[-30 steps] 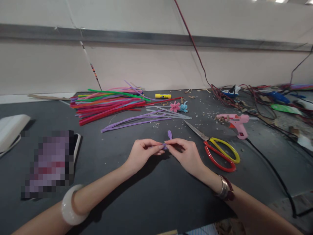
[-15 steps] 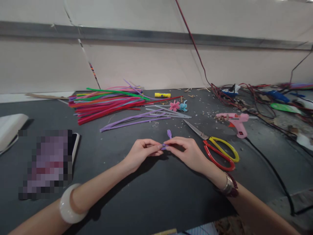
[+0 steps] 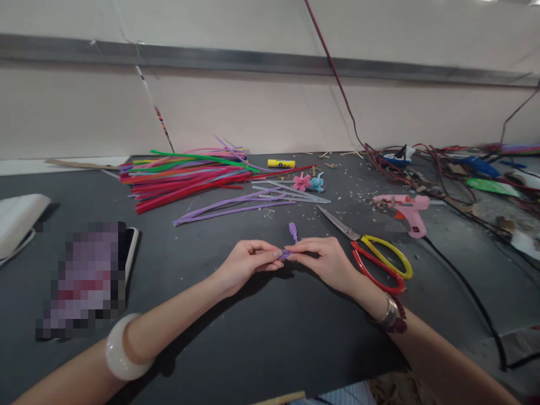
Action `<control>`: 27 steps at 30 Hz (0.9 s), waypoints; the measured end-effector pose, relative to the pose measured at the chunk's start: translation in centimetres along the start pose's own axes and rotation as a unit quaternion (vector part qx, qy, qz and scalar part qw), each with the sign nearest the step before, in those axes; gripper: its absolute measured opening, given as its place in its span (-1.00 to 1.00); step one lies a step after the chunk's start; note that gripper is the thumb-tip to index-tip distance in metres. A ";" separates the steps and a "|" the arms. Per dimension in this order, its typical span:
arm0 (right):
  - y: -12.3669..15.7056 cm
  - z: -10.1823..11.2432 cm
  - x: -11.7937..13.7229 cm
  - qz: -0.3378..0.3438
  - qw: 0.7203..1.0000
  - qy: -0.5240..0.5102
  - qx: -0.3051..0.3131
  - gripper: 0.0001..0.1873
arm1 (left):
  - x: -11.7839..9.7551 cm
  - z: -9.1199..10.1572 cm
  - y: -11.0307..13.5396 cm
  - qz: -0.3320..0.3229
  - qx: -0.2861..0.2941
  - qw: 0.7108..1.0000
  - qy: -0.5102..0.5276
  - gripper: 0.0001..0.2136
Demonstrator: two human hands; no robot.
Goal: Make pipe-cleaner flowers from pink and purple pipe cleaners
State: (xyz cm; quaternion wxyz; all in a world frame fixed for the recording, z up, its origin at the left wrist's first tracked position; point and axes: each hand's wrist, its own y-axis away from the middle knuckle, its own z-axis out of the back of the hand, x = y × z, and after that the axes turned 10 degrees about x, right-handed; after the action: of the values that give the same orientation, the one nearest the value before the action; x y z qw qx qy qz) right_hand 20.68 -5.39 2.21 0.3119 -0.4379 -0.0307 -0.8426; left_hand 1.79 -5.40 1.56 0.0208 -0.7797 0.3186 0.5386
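Note:
Both my hands meet over the middle of the dark table [image 3: 261, 337]. My left hand [image 3: 247, 265] and my right hand [image 3: 323, 260] each pinch a small purple pipe cleaner piece [image 3: 291, 239] between thumb and fingertips. One looped end of it sticks up just beyond my right fingertips. Loose purple pipe cleaners [image 3: 236, 206] lie a little farther back, and a thick bundle of colored pipe cleaners [image 3: 185, 177] lies behind them.
Scissors with red and yellow handles [image 3: 371, 256] lie right of my right hand. A pink glue gun [image 3: 407, 211] with a black cord sits farther right. Small pink and blue pipe cleaner flowers [image 3: 307, 183], a yellow glue stick [image 3: 280, 163], a phone [image 3: 130, 247] and tangled wires [image 3: 442, 163] are around.
Both hands stay pinched on the purple piece; the fingers shift slightly around it. The view has moved a little.

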 end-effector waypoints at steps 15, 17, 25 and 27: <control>0.1 0.5 -0.1 0.025 0.999 0.032 0.025 -0.84 | -0.2 0.0 0.1 0.019 0.019 1.000 0.008 -0.87; 0.1 0.6 0.0 0.026 0.999 0.035 0.026 -0.84 | -0.2 0.1 0.1 0.020 0.023 1.000 0.004 -0.87; 0.1 1.0 0.0 0.017 0.999 0.040 0.016 -0.84 | -0.3 0.7 -0.2 -0.018 0.010 1.000 -0.003 -0.80; 0.1 1.1 -0.1 0.015 0.999 0.040 0.015 -0.84 | -0.3 0.7 -0.2 -0.035 0.008 0.999 -0.027 -0.80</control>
State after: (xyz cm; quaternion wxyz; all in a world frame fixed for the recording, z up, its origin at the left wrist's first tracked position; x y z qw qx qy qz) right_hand 21.57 -5.12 2.75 0.3323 -0.3996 -0.0240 -0.8540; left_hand 1.23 -4.82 1.50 0.0545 -0.7757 0.2943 0.5556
